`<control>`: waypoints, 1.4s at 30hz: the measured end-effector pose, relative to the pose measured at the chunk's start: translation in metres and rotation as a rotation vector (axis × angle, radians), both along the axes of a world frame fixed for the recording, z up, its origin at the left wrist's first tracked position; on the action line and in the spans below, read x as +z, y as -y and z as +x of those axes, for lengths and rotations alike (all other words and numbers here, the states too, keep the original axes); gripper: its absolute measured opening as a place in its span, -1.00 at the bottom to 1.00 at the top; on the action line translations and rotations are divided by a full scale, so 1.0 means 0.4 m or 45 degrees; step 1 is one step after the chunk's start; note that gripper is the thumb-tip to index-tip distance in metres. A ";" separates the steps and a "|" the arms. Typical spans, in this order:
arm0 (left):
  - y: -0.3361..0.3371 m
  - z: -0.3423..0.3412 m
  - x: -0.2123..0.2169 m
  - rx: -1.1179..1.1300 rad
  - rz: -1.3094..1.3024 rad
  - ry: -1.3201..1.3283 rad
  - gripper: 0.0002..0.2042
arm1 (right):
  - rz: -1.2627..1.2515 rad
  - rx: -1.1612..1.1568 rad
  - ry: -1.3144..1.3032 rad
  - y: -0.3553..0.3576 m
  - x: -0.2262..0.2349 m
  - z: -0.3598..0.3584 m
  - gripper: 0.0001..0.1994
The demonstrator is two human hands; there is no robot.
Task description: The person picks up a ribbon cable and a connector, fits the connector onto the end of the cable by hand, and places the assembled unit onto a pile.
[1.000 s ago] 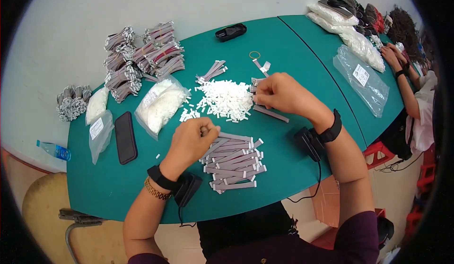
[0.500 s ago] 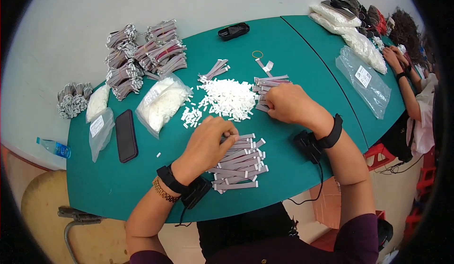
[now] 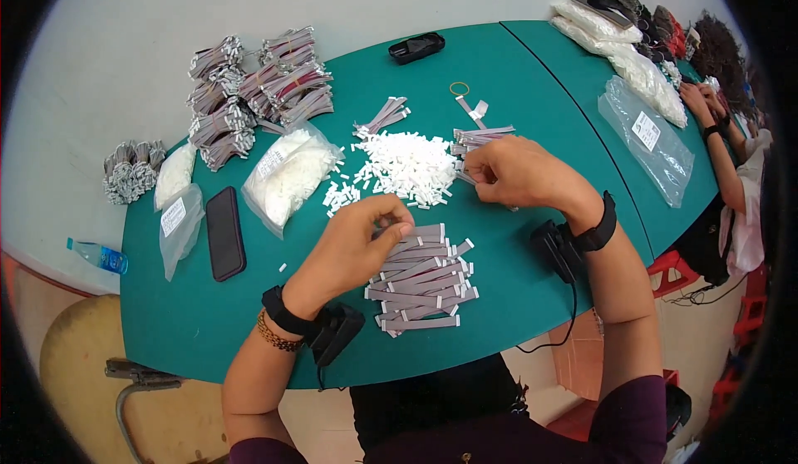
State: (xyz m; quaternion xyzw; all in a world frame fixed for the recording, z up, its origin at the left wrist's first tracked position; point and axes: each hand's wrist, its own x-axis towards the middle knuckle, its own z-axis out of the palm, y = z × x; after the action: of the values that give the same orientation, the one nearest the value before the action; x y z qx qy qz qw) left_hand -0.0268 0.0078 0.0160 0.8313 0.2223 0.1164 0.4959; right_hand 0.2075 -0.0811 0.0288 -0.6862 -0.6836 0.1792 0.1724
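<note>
My left hand (image 3: 353, 235) is closed, thumb and fingertips together, just above the far end of a pile of short grey flat ribbon cables (image 3: 424, 288) with white end connectors. Whatever may lie between those fingertips is too small to tell. My right hand (image 3: 528, 171) is bent into a pinch at the near side of a second stack of ribbon cables (image 3: 482, 137); its own fingers hide what it grips. Between the hands and slightly beyond them lies a heap of small white plastic connector pieces (image 3: 407, 165).
At the back left sit bundled cables (image 3: 287, 82). Nearer are a clear bag of white pieces (image 3: 287, 173) and a dark phone (image 3: 225, 233). A black case (image 3: 416, 48) and a rubber band (image 3: 459, 88) lie farther back. On the right, another person's hands (image 3: 702, 98) work beside an empty plastic bag (image 3: 647, 140).
My right hand has drawn back slightly from the cable stack, its fingers more curled. My left hand's thumb has risen a little toward its fingertips. The whole view has shifted slightly.
</note>
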 end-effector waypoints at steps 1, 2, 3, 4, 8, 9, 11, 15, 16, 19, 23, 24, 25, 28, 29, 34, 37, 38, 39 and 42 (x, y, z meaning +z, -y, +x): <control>-0.006 -0.006 -0.004 0.008 0.109 0.006 -0.92 | -0.002 -0.020 0.022 -0.001 0.006 -0.004 -0.91; -0.011 -0.011 -0.009 0.016 0.217 0.013 -0.92 | -0.004 -0.040 0.044 -0.002 0.012 -0.007 -0.93; -0.013 -0.014 -0.010 0.023 0.327 0.019 -0.92 | -0.005 -0.060 0.066 -0.003 0.014 -0.008 -0.94; -0.011 -0.016 -0.011 0.021 0.327 0.017 -0.92 | -0.005 -0.062 0.065 -0.003 0.014 -0.007 -0.94; 0.003 -0.025 -0.009 -0.019 0.597 -0.101 -0.92 | 0.023 -0.041 -0.031 -0.003 0.012 -0.001 -0.91; 0.006 -0.028 -0.004 -0.045 0.550 -0.123 -0.91 | 0.035 -0.004 -0.160 -0.005 0.013 -0.003 -0.90; 0.008 -0.030 0.004 -0.096 0.456 -0.166 -0.90 | 0.060 0.070 -0.417 -0.009 0.016 -0.007 -0.88; -0.012 -0.002 0.005 0.091 0.051 -0.139 -0.88 | 0.016 0.107 -0.891 -0.016 0.013 -0.028 -0.90; -0.018 0.006 0.000 0.097 0.055 -0.135 -0.88 | 0.018 0.114 -0.887 -0.017 0.012 -0.032 -0.90; -0.038 0.037 -0.034 0.129 -0.226 0.268 -0.86 | 0.041 0.100 -0.974 -0.023 -0.008 -0.044 -0.87; -0.024 0.060 -0.031 0.189 -0.536 0.417 -0.83 | -0.056 0.133 -1.109 -0.030 -0.027 -0.054 -0.88; -0.024 0.062 -0.036 0.189 -0.538 0.418 -0.83 | -0.058 0.132 -1.108 -0.029 -0.029 -0.057 -0.88; -0.025 0.062 -0.044 0.196 -0.587 0.452 -0.84 | -0.062 0.127 -1.142 -0.029 -0.031 -0.060 -0.89; -0.024 0.060 -0.060 0.209 -0.688 0.520 -0.85 | -0.073 0.114 -1.210 -0.031 -0.035 -0.065 -0.89; -0.024 0.058 -0.063 0.189 -0.709 0.522 -0.86 | -0.083 0.084 -1.240 -0.031 -0.035 -0.066 -0.89; -0.021 0.052 -0.065 0.184 -0.784 0.523 -0.89 | -0.048 -0.034 -1.296 -0.031 -0.028 -0.057 -0.88; -0.017 0.050 -0.057 0.226 -0.811 0.506 -0.90 | 0.033 -0.127 -0.864 -0.026 -0.009 -0.036 -0.88; -0.016 0.049 -0.054 0.250 -0.822 0.492 -0.90 | 0.085 -0.187 -0.434 -0.023 -0.001 -0.029 -0.88; -0.015 0.048 -0.052 0.271 -0.833 0.477 -0.89 | 0.135 -0.244 -0.002 -0.021 0.003 -0.025 -0.88; -0.017 0.045 -0.059 0.275 -0.775 0.483 -0.89 | 0.402 -0.254 0.248 -0.018 -0.003 -0.028 -0.88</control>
State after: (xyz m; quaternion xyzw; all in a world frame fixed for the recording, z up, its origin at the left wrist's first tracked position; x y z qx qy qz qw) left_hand -0.0086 0.0145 -0.0076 0.5814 0.2373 0.2486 0.7375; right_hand 0.1964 -0.0739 0.0278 -0.7290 -0.6454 -0.0152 0.2277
